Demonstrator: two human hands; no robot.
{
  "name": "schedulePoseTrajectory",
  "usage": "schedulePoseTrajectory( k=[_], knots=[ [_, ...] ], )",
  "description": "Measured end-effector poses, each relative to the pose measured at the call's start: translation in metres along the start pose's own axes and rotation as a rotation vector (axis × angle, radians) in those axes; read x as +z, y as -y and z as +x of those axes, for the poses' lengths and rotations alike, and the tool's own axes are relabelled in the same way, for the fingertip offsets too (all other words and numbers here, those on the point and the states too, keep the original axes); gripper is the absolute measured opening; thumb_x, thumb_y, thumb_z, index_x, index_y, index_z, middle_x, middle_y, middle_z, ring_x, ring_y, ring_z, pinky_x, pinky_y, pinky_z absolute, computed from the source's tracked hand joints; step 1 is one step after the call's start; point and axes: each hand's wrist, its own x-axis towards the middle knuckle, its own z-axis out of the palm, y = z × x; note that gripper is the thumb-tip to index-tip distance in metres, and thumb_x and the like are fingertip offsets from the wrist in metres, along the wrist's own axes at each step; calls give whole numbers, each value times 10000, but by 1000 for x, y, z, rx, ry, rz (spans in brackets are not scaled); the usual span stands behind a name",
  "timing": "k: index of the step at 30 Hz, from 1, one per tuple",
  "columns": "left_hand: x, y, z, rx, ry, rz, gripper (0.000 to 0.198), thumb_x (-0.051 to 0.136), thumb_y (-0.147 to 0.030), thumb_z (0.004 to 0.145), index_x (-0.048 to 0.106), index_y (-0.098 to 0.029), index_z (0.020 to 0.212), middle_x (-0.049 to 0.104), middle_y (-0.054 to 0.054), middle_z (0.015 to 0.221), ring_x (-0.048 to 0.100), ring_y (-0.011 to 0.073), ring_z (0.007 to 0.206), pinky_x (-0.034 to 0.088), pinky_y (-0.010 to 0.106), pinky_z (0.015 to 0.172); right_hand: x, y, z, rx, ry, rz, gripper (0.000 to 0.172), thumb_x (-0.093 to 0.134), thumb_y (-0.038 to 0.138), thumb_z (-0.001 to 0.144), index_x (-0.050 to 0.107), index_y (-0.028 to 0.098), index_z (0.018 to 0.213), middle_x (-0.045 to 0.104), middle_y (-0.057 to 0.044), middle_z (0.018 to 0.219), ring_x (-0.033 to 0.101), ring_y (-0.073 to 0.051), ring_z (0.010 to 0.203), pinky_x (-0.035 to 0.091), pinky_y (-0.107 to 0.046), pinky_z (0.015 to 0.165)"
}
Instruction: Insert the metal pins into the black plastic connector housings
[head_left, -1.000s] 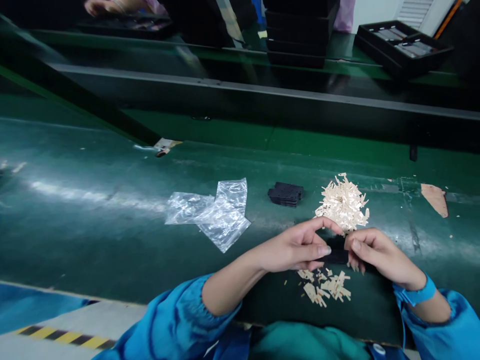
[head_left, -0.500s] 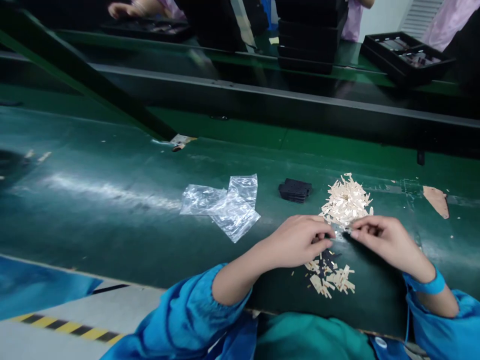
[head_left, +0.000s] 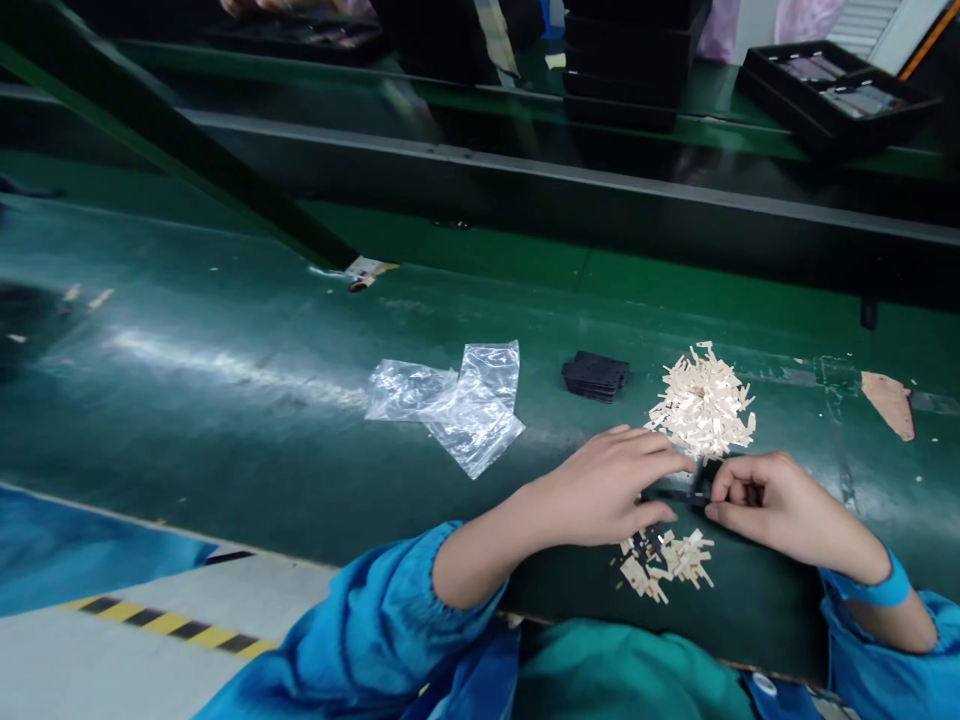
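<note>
My right hand point(head_left: 784, 512) pinches the edge of a small dark flat piece point(head_left: 697, 497) between thumb and fingers. Across from it, my left hand point(head_left: 611, 490) hovers with thumb and index finger apart; whether it touches the dark piece is hard to make out. Just beyond the fingertips lies a heap of small cream-coloured strips point(head_left: 701, 405). Nearer my body is a smaller scatter of cream strips point(head_left: 679, 560), with small black bits among them. A neat stack of black flat plates point(head_left: 595, 376) sits to the left of the heap.
Clear plastic bags point(head_left: 472, 410) lie on the green bench point(head_left: 247, 440) left of the plates. A tan scrap point(head_left: 889, 403) is at the right. Behind a raised ledge stand stacked black trays point(head_left: 626, 70) and a black divided tray point(head_left: 836, 95). A green post point(head_left: 187, 150) slants down at left.
Both hands have drawn back slightly from the heap toward me. A dark piece now shows at my right fingertips, and my left thumb and index finger have spread apart. The view has shifted a little.
</note>
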Motion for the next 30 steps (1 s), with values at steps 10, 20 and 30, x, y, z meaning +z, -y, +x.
schedulePoseTrajectory(
  k=[10, 20, 30],
  knots=[
    [3, -6, 1, 33, -291, -481, 175, 644, -291, 979, 794, -202, 972, 743, 74, 942, 686, 160, 799, 538, 288, 750, 0, 3, -4, -9, 58, 480, 262, 792, 408, 849, 686, 183, 768, 480, 59, 576, 380, -110, 535, 308, -259, 515],
    [5, -10, 10, -134, -258, -582, 148, 634, -225, 905, 736, -173, 811, 670, 18, 767, 590, 127, 702, 460, 253, 671, 14, 10, 0, -44, -89, 487, 222, 710, 370, 895, 738, 171, 800, 562, 20, 601, 441, -120, 539, 342, -263, 523],
    [14, -9, 15, -244, -275, -709, 206, 601, -297, 951, 700, -156, 838, 639, 2, 743, 541, 108, 662, 426, 228, 617, 23, 3, 3, -4, -221, 446, 237, 723, 396, 863, 773, 171, 809, 529, 21, 575, 424, -131, 533, 329, -267, 517]
  ],
)
